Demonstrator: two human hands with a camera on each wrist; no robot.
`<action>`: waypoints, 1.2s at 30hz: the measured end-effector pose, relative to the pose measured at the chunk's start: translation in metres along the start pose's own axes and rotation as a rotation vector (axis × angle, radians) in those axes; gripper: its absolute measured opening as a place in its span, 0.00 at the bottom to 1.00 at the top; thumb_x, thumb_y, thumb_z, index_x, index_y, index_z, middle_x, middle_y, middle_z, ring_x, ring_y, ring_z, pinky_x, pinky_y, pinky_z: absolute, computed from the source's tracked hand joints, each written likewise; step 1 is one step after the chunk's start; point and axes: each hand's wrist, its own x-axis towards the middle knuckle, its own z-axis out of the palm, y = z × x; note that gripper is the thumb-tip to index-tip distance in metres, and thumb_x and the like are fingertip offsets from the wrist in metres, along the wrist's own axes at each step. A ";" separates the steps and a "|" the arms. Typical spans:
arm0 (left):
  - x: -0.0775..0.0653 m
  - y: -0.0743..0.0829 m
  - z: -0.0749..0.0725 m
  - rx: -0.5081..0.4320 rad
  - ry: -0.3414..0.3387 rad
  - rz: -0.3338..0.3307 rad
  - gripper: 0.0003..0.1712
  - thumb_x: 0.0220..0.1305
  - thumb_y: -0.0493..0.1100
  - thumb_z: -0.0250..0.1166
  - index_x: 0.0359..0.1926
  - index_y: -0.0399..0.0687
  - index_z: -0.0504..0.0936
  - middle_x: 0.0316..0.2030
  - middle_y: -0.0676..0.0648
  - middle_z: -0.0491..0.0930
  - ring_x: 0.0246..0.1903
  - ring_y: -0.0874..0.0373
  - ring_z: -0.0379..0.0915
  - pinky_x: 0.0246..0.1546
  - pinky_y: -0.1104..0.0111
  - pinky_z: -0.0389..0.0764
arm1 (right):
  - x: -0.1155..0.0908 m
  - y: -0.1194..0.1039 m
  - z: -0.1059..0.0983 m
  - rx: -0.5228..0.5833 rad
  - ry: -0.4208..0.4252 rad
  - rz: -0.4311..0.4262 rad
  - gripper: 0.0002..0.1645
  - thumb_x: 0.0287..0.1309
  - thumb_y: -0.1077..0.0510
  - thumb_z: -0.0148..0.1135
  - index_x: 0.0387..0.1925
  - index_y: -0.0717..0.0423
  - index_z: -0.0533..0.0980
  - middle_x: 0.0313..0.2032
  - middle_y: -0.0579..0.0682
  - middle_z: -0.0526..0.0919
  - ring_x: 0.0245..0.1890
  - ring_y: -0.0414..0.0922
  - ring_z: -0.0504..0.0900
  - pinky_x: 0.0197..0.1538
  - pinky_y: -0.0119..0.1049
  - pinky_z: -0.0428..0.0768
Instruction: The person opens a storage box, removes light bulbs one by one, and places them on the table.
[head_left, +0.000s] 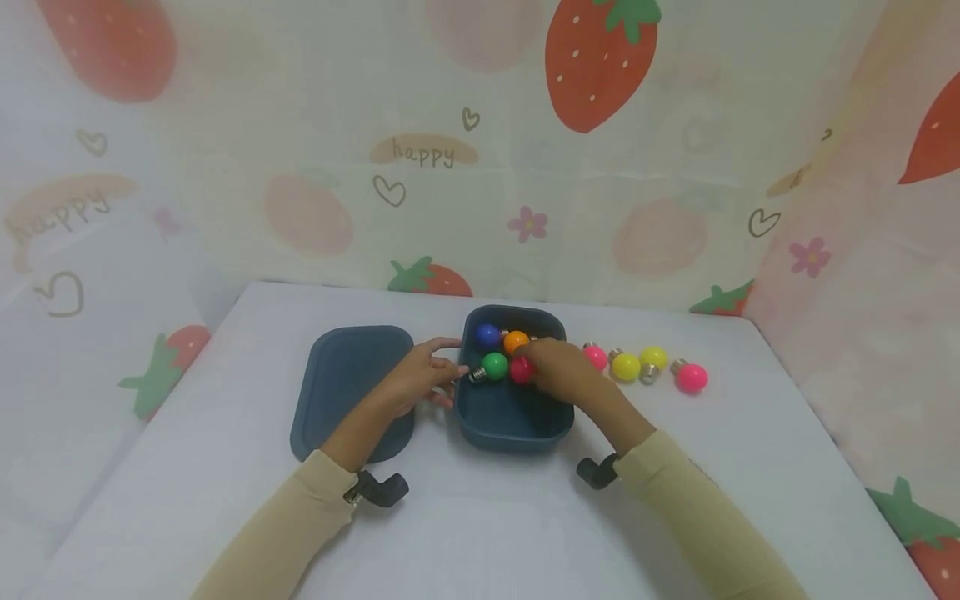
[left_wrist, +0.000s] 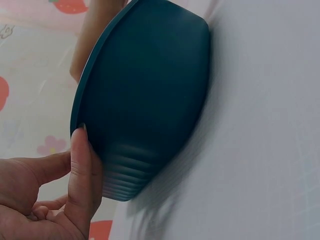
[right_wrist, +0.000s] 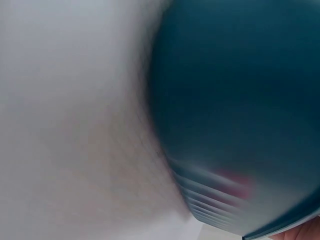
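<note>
A dark blue rectangular box (head_left: pixel 517 443) stands on the table with small coloured light bulbs in it: a blue bulb (head_left: pixel 488 336), an orange bulb (head_left: pixel 516 342) and a green bulb (head_left: pixel 495 366). My right hand (head_left: pixel 562 369) reaches over the right rim and grips a red bulb (head_left: pixel 521 369) inside; its fingertips are partly hidden. At the left rim my left hand (head_left: pixel 420 375) rests its extended fingers against the box, as the left wrist view also shows with the hand (left_wrist: pixel 65 190) at the rim. Only the box's outer wall (right_wrist: pixel 230 100) fills the right wrist view.
Left of the box lies a matching dark blue lid (head_left: pixel 352 367), partly under the left forearm. On the right is a row of bulbs: a pink bulb (head_left: pixel 596 357), two yellow ones (head_left: pixel 626 367) and another pink bulb (head_left: pixel 692 378). A strawberry-print curtain (head_left: pixel 480 192) surrounds the white table.
</note>
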 end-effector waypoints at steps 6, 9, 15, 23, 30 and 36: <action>-0.002 0.001 0.002 0.004 0.003 -0.011 0.37 0.70 0.39 0.66 0.75 0.46 0.62 0.48 0.30 0.82 0.32 0.55 0.79 0.28 0.66 0.87 | -0.001 0.001 0.003 -0.018 0.004 -0.003 0.22 0.54 0.64 0.74 0.52 0.52 0.82 0.41 0.49 0.86 0.39 0.46 0.80 0.48 0.43 0.85; -0.001 -0.001 0.002 0.004 0.002 -0.013 0.37 0.70 0.40 0.66 0.75 0.46 0.62 0.47 0.31 0.83 0.32 0.55 0.79 0.28 0.65 0.87 | -0.001 0.002 0.005 -0.015 0.014 -0.010 0.22 0.55 0.62 0.75 0.53 0.51 0.83 0.42 0.48 0.86 0.39 0.46 0.80 0.49 0.43 0.85; 0.002 -0.002 0.003 -0.010 -0.014 -0.001 0.37 0.70 0.40 0.66 0.75 0.46 0.62 0.45 0.30 0.82 0.30 0.55 0.78 0.28 0.65 0.87 | -0.002 0.005 0.006 0.015 0.057 -0.050 0.17 0.57 0.57 0.76 0.49 0.52 0.83 0.38 0.46 0.86 0.38 0.45 0.81 0.48 0.43 0.85; 0.001 -0.001 0.004 -0.003 -0.010 -0.002 0.36 0.70 0.38 0.66 0.75 0.46 0.62 0.45 0.32 0.82 0.29 0.55 0.77 0.26 0.66 0.87 | -0.011 0.003 0.001 0.044 0.130 -0.073 0.26 0.56 0.54 0.77 0.56 0.52 0.82 0.46 0.49 0.87 0.46 0.48 0.83 0.55 0.49 0.84; 0.000 0.001 0.004 -0.017 -0.006 -0.011 0.37 0.71 0.36 0.65 0.76 0.45 0.61 0.50 0.30 0.80 0.29 0.55 0.77 0.25 0.66 0.87 | -0.025 -0.002 -0.009 0.045 0.202 -0.038 0.28 0.55 0.53 0.77 0.59 0.51 0.81 0.49 0.49 0.87 0.49 0.50 0.83 0.55 0.51 0.84; -0.001 0.003 0.002 -0.013 -0.002 -0.007 0.36 0.70 0.37 0.65 0.75 0.45 0.62 0.47 0.32 0.81 0.28 0.56 0.77 0.25 0.66 0.86 | -0.037 -0.006 -0.019 0.061 0.245 -0.003 0.32 0.57 0.51 0.76 0.62 0.50 0.78 0.51 0.51 0.86 0.50 0.52 0.83 0.53 0.52 0.84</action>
